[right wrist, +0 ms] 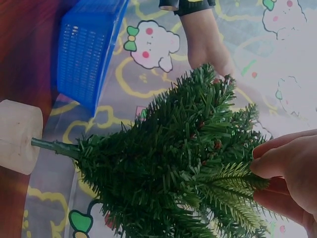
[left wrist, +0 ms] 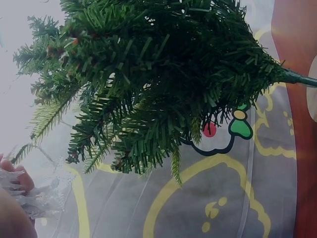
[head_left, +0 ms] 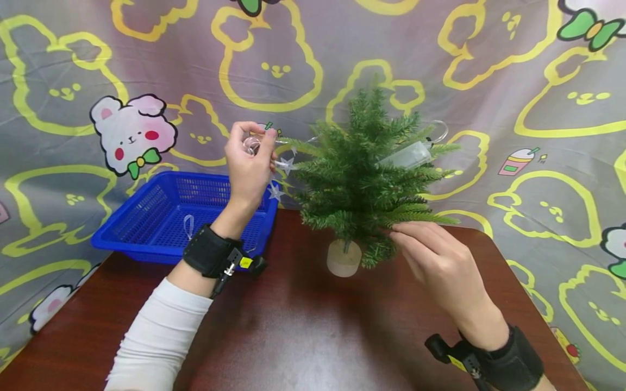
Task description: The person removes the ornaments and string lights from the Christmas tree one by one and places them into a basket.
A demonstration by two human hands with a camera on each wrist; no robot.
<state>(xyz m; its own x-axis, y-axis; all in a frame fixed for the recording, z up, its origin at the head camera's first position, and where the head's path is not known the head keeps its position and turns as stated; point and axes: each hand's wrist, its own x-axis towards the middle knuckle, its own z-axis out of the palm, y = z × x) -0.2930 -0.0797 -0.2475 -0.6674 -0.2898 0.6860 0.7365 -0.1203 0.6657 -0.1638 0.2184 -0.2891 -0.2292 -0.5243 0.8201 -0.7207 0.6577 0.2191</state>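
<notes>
A small artificial Christmas tree (head_left: 362,179) stands upright on a round wooden base (head_left: 344,259). My left hand (head_left: 248,168), left of the tree, holds a bundle of star string lights (left wrist: 29,196); a few transparent stars (head_left: 275,191) dangle below the fingers. The wire runs from that hand toward the branches. A translucent battery box (head_left: 408,156) rests among the branches on the tree's right side. At the lower right of the tree, my right hand (head_left: 442,266) pinches the tip of a light green branch (right wrist: 233,181) between thumb and fingers.
A blue plastic basket (head_left: 134,244) sits at the table's back left, with a small clear loop (head_left: 188,225) inside. The dark red wooden table (head_left: 313,336) ends at a patterned cloth (head_left: 533,108) hanging behind it.
</notes>
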